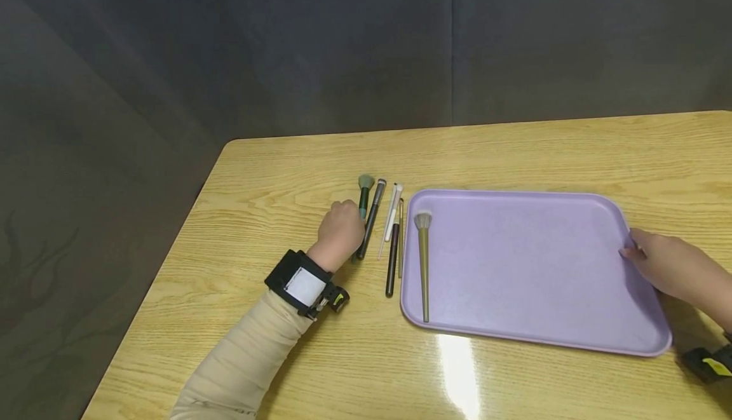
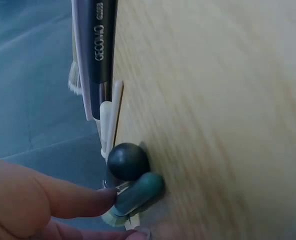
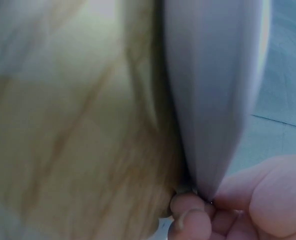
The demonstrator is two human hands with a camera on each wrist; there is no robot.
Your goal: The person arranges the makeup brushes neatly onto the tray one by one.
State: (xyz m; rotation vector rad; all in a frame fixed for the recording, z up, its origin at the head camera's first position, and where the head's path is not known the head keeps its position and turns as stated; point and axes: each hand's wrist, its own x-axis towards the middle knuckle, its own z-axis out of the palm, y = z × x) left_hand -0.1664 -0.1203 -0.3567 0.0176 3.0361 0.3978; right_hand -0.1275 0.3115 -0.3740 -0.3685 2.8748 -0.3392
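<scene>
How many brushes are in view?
7: olive brush on the tray; left of it, thin brown brush, dark brush, white brush, thin pale brush, grey-black brush, and green brush at the left hand. More may be hidden.

Dark brush (image 2: 99, 45), left wrist view: pale capitals along the handle, CECOMO or GECOMO, first letter unsure. Same line, after a gap: a short code in smaller characters, too blurred to read surely. Left sleeve (image 1: 246, 350), head view: dark marks like lettering near the bottom edge of the frame, small and creased, not legible.
</scene>
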